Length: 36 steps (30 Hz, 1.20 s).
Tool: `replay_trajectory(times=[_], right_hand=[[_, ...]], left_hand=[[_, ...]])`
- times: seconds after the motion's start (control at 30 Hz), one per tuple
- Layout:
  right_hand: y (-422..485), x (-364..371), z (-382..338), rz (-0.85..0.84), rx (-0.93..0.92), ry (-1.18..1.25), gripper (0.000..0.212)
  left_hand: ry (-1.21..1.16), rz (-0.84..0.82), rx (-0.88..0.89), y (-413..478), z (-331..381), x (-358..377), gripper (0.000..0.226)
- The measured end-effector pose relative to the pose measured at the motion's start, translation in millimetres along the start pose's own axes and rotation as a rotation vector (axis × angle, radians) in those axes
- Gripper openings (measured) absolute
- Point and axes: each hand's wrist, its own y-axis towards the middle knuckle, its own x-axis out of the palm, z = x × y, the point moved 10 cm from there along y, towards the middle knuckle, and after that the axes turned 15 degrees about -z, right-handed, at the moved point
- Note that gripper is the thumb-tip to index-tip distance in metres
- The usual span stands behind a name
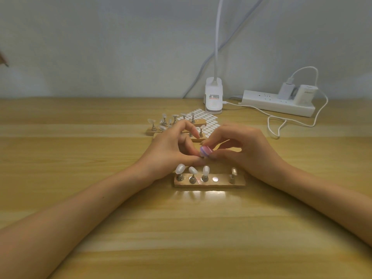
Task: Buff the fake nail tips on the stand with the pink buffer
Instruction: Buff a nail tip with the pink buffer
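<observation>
A wooden nail stand (pixel 221 183) lies near me on the table, with three white nail tips (pixel 192 170) on metal pegs at its left, one bare magnet spot (pixel 215 179) and another peg (pixel 233 175) at its right. Just behind it my right hand (pixel 243 150) pinches the pink buffer (pixel 266 150) end-on. The buffer (pixel 206 151) touches a small peg that my left hand (pixel 171 150) pinches between thumb and fingers; the tip on that peg is hidden by the fingers.
Two more wooden stands (pixel 159 130) with nail tips sit behind my hands, beside a sheet of white adhesive tabs (pixel 209 119). A white clip lamp base (pixel 213 97), a power strip (pixel 277 104) with chargers and a looping white cable (pixel 281 121) lie at the back right.
</observation>
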Motion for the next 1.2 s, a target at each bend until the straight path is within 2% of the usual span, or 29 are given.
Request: replay_trajectory(times=[0.1, 0.23, 0.33, 0.47, 0.6, 0.73, 0.83, 0.97, 1.07, 1.2], right_hand=[[0, 1, -9, 0.009, -0.059, -0.019, 0.014], [0, 0, 1, -0.002, 0.010, 0.003, 0.014], [0, 1, -6, 0.007, -0.043, -0.015, 0.013], [1, 1, 2, -0.005, 0.008, 0.004, 0.011], [1, 4, -3, -0.006, -0.024, -0.017, 0.012], [-1, -2, 1, 0.048, 0.007, 0.062, 0.025], [1, 3, 4, 0.007, 0.031, 0.052, 0.015], [-1, -1, 4, 0.041, 0.028, 0.075, 0.025], [1, 5, 8, -0.008, 0.051, 0.083, 0.013], [1, 2, 3, 0.027, 0.008, 0.046, 0.019]], left_hand=[[-0.001, 0.002, -0.001, 0, 0, 0, 0.045], [0.003, 0.001, -0.006, 1, 0, 0, 0.046], [0.003, 0.002, -0.005, 1, 0, 0, 0.045], [0.002, 0.002, -0.007, 0, -1, 0, 0.046], [0.009, 0.002, -0.012, 0, -1, 0, 0.046], [0.012, 0.003, -0.015, 0, -1, 0, 0.047], [0.014, 0.009, -0.016, 0, 0, -1, 0.047], [0.017, 0.006, -0.018, -1, 0, 0, 0.047], [0.018, 0.007, -0.024, -1, 0, -1, 0.047], [0.017, 0.004, -0.023, -1, 0, -1, 0.048]])
